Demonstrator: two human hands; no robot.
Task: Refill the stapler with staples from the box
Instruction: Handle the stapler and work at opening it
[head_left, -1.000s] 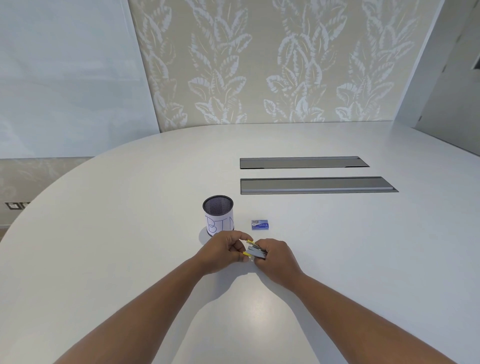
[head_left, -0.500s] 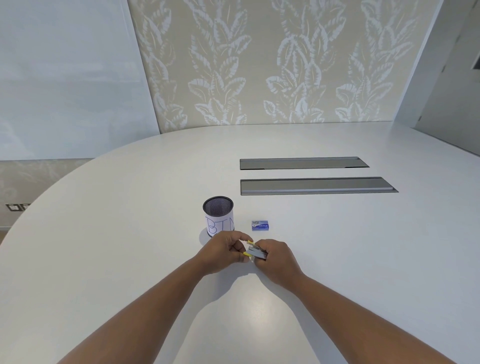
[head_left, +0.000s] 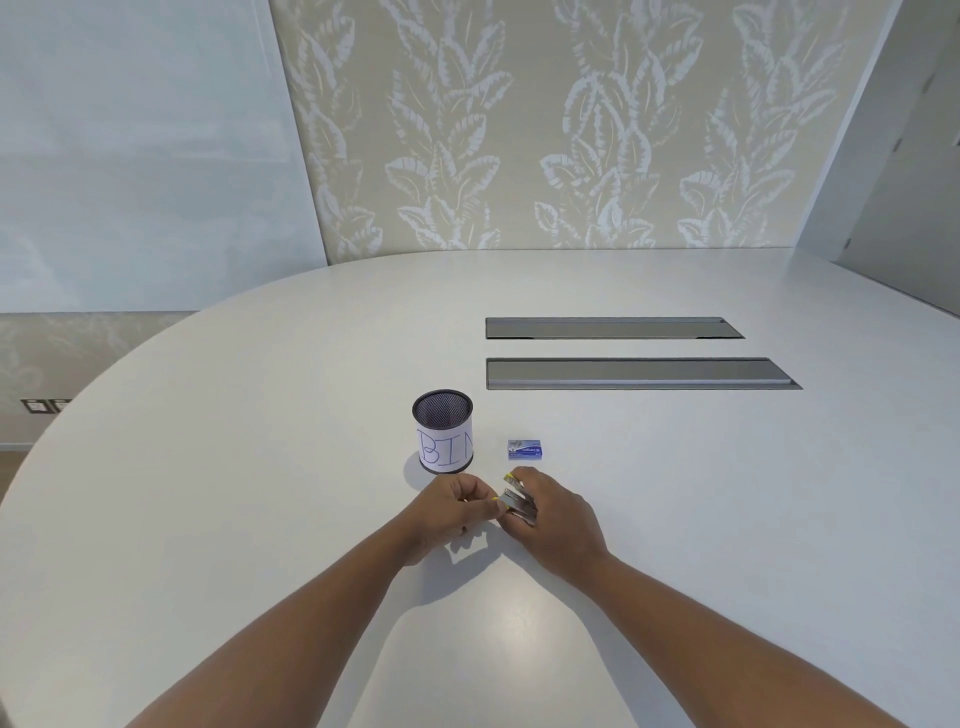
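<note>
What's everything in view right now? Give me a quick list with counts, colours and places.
stapler: 1, grey metal, held in the right hand, near table edge
staple box: 1, blue, on the table beyond the hands
mesh cup: 1, black with white "BIN" label, left of the box
cable hatches: 2, grey, set into the table farther back
table: 1, white
left hand: 1, fingers pinched beside the stapler; what they pinch is unclear
right hand: 1, gripping the stapler

Only readable text: "BIN", hand-drawn in blue on the white paper wrap round the black mesh cylindrical cup (head_left: 444, 433); print on the small blue cardboard staple box (head_left: 525, 449) too small to make out
</note>
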